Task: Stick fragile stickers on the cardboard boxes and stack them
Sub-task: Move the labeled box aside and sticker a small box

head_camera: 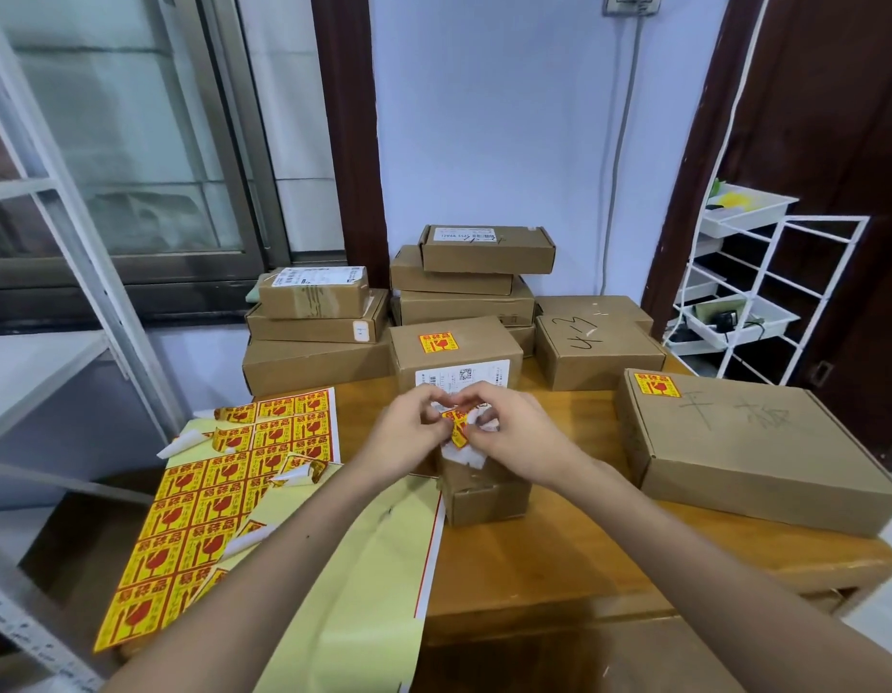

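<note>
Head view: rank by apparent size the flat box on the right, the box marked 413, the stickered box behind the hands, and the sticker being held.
1. flat box, though nearness inflates it
2-3. box marked 413 and stickered box look alike; unsure
4. sticker, pinched between left hand and right hand

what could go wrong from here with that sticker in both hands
1. Both hands, left and right, pinch the sticker while it looks creased; it may fold onto itself or tear.
2. The small box under the hands is mostly hidden, so the sticker could land crooked.
3. The sticker sheet overhangs the table edge with curled loose stickers; a forearm could sweep it off.
</note>
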